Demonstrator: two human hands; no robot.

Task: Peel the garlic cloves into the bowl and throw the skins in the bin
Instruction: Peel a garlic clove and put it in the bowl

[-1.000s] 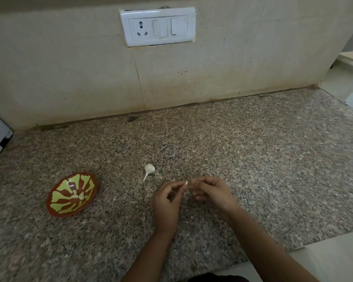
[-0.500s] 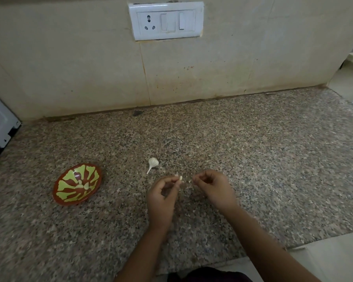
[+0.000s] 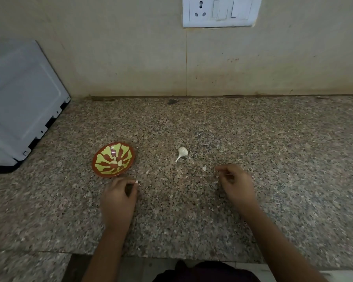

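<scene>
A small red bowl [image 3: 113, 159] with a yellow-green pattern sits on the granite counter and holds a few peeled cloves. My left hand [image 3: 118, 197] is just below and right of it, pinching a small pale garlic clove [image 3: 136, 181] at its fingertips. My right hand [image 3: 235, 185] is off to the right with curled fingers; it seems to pinch a thin bit of skin, hard to make out. The remaining garlic bulb piece [image 3: 182, 152] with its stem lies between the hands, farther back. Loose skin flakes [image 3: 204, 168] lie near my right hand.
A white appliance [image 3: 18, 102] stands at the left against the tiled wall. A white socket and switch plate [image 3: 219, 12] is on the wall above. The counter's front edge [image 3: 171, 256] runs just before my body. No bin is in view.
My hands have separated: the left one carried the clove left toward the bowl, the right one moved right. The view shifted left, showing more of the white appliance.
</scene>
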